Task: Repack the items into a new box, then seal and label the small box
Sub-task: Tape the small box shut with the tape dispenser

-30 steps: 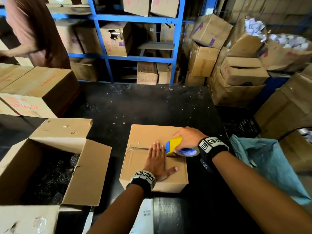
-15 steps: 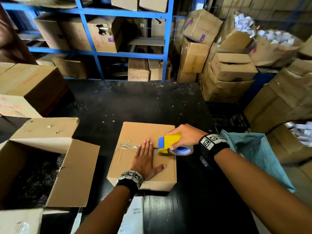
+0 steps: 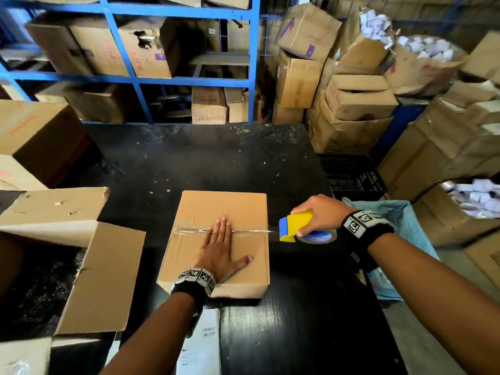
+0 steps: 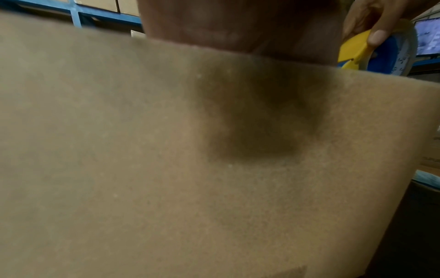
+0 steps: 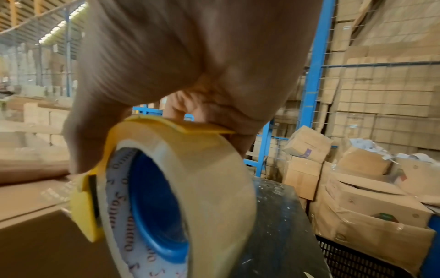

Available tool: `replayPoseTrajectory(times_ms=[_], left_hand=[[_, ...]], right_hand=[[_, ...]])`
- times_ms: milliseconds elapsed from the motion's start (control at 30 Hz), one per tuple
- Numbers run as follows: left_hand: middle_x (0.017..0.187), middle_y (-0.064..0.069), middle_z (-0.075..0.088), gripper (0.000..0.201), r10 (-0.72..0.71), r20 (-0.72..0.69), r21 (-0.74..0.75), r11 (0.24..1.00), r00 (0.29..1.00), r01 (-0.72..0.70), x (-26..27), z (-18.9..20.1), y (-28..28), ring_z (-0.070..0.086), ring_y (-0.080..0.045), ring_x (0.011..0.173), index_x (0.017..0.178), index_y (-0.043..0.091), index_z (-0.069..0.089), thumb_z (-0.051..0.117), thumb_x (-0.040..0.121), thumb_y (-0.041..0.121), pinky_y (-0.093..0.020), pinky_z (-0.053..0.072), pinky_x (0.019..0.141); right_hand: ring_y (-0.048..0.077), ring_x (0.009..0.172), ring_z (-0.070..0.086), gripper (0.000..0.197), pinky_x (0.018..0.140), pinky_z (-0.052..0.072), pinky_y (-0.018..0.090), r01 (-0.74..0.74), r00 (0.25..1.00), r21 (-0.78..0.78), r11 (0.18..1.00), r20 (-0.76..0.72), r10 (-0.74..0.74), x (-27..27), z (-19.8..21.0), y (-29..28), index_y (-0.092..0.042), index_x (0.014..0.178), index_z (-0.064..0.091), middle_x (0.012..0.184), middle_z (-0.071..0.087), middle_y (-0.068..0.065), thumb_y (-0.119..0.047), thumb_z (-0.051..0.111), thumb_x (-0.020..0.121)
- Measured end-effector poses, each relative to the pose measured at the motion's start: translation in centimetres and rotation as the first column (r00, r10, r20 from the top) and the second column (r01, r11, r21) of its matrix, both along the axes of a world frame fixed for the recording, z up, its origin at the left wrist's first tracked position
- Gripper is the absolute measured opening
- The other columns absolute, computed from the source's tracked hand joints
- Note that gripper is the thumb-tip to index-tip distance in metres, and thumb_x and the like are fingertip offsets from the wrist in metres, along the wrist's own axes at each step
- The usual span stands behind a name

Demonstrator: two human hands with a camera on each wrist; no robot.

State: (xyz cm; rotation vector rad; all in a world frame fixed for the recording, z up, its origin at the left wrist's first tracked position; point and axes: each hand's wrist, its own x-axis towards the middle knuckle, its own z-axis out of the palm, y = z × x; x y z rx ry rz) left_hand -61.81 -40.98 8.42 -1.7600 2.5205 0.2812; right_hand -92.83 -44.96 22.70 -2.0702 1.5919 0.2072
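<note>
1. The small box sits closed on the black table, near its front edge; a strip of clear tape runs along the top seam, so what it contains is hidden.
2. The left hand lies flat on the lid, fingers straight and together, thumb spread to the right — its fingertips rest on the tape.
3. The right hand grips one yellow-and-blue tape dispenser, fingers curled over its yellow guard. A second ago it sat over the lid beside the left hand; now it is off the box's right edge, with tape stretched back to the seam.
4. One large open box stands to the left, flaps up; its inside is dark and I cannot tell what it holds.
5. One printed white sheet lies at the table's front edge.
6. To the right of the table — a blue bag and open cartons of white packets.
</note>
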Motion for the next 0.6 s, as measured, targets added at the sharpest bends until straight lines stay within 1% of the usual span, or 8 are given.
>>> replayPoseTrajectory(times_ms=[67,167,200,233,267,333,500,600], left_hand=[[0.164,-0.01,-0.012,0.12,0.0,0.0,0.0,1.0,1.0,0.0,0.0,0.1,0.0,-0.01,-0.024,0.152,0.156,0.005,-0.005,0.009,0.075,0.094,-0.044,0.001,0.124],[0.164,-0.01,-0.013,0.12,0.004,-0.027,0.002,1.0,1.0,-0.004,0.0,0.0,0.0,-0.012,-0.023,0.152,0.156,0.006,-0.005,0.013,0.076,0.093,-0.044,0.0,0.124],[0.164,-0.009,-0.013,0.119,0.006,-0.032,0.007,1.0,0.999,-0.005,0.0,0.0,0.0,-0.013,-0.023,0.151,0.156,0.006,-0.006,0.014,0.076,0.093,-0.044,-0.001,0.124],[0.164,-0.009,-0.014,0.119,0.006,-0.032,0.009,1.0,0.999,-0.005,0.0,-0.1,0.0,-0.014,-0.023,0.151,0.156,0.007,-0.006,0.014,0.076,0.093,-0.044,-0.001,0.124],[0.163,-0.01,-0.014,0.119,0.006,-0.033,0.009,1.0,0.999,-0.006,0.0,-0.1,0.0,-0.014,-0.023,0.151,0.156,0.007,-0.007,0.014,0.076,0.093,-0.044,-0.001,0.124],[0.163,-0.01,-0.014,0.12,0.002,-0.041,0.014,1.0,0.999,-0.001,0.0,-0.1,0.0,-0.014,-0.024,0.151,0.156,0.006,-0.007,0.015,0.076,0.093,-0.044,-0.002,0.124],[0.162,-0.011,-0.018,0.119,-0.001,-0.039,0.029,1.0,0.999,0.002,-0.1,-0.1,-0.1,-0.015,-0.025,0.151,0.155,0.006,-0.009,0.016,0.077,0.093,-0.045,-0.003,0.123],[0.161,-0.011,-0.02,0.119,-0.011,-0.027,0.034,0.999,1.0,0.011,0.0,0.0,-0.1,-0.016,-0.026,0.151,0.155,0.006,-0.011,0.014,0.077,0.093,-0.046,-0.003,0.123]], right_hand=[[0.013,0.08,0.062,0.04,0.072,0.055,0.039,-0.03,0.992,-0.011,0.999,-0.119,0.029,1.6,-0.6,-0.3,-0.032,0.087,0.07,0.078,0.066,-0.01,-0.064,0.077,0.063],[0.019,0.085,0.058,0.04,0.067,0.049,0.035,-0.049,0.975,-0.041,0.998,-0.22,0.039,4.2,-1.2,-0.6,-0.027,0.073,0.063,0.076,0.059,-0.008,-0.062,0.077,0.059],[0.021,0.089,0.058,0.04,0.068,0.047,0.035,-0.04,0.97,-0.045,0.998,-0.242,0.028,4.9,-1.3,-0.7,-0.028,0.076,0.065,0.081,0.06,-0.008,-0.061,0.078,0.058],[0.023,0.094,0.059,0.042,0.071,0.049,0.034,-0.032,0.968,-0.047,0.998,-0.252,0.02,5.5,-1.4,-0.9,-0.029,0.083,0.068,0.089,0.062,-0.005,-0.059,0.08,0.057],[0.024,0.097,0.061,0.05,0.077,0.053,0.035,-0.023,0.966,-0.042,0.999,-0.258,0.012,6.1,-1.4,-1.1,-0.028,0.096,0.072,0.098,0.064,-0.001,-0.058,0.082,0.056],[0.025,0.095,0.064,0.062,0.083,0.057,0.038,-0.012,0.963,-0.036,0.999,-0.27,0.002,6.9,-1.4,-1.5,-0.022,0.108,0.074,0.106,0.067,0.005,-0.056,0.083,0.056],[0.023,0.086,0.066,0.054,0.078,0.059,0.037,0.002,0.962,-0.037,0.999,-0.272,-0.012,7.7,-1.1,-1.5,-0.02,0.096,0.076,0.095,0.069,0.003,-0.054,0.085,0.055],[0.021,0.086,0.064,0.056,0.077,0.057,0.035,0.022,0.966,-0.046,0.999,-0.258,-0.033,7.8,-0.9,-1.2,-0.022,0.102,0.074,0.101,0.068,0.002,-0.053,0.086,0.057]])
